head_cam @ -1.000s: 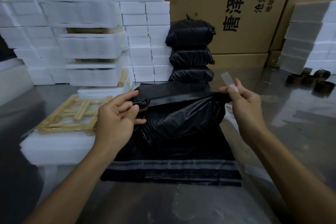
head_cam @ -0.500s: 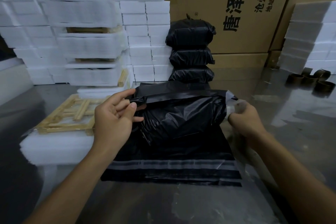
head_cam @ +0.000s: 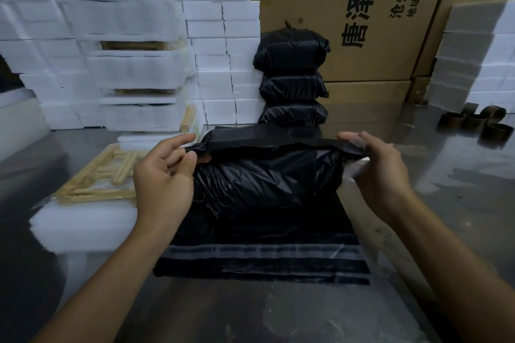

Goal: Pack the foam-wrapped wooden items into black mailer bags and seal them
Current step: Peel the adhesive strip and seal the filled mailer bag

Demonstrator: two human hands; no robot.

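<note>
My left hand (head_cam: 163, 175): back toward me, thumb and forefinger pinched on a black flap edge at my 11 o'clock. My right hand (head_cam: 381, 172): at 1 o'clock, fingers loosely curled, fingertips (head_cam: 348, 136) gripping the same flap's other end. Both forearms bare, rising from the lower corners, converging.

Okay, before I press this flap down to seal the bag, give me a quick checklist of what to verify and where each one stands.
1. Left hand pinching flap end: ok.
2. Right hand gripping the other end: ok.
3. Flap pulled across the filled bag: ok.
4. Adhesive liner fully peeled: cannot tell; a clear strip shows by the right hand.
5. Contents fully inside, nothing poking out: ok.
6. Room on the sealed stack, three high: ok.
</note>
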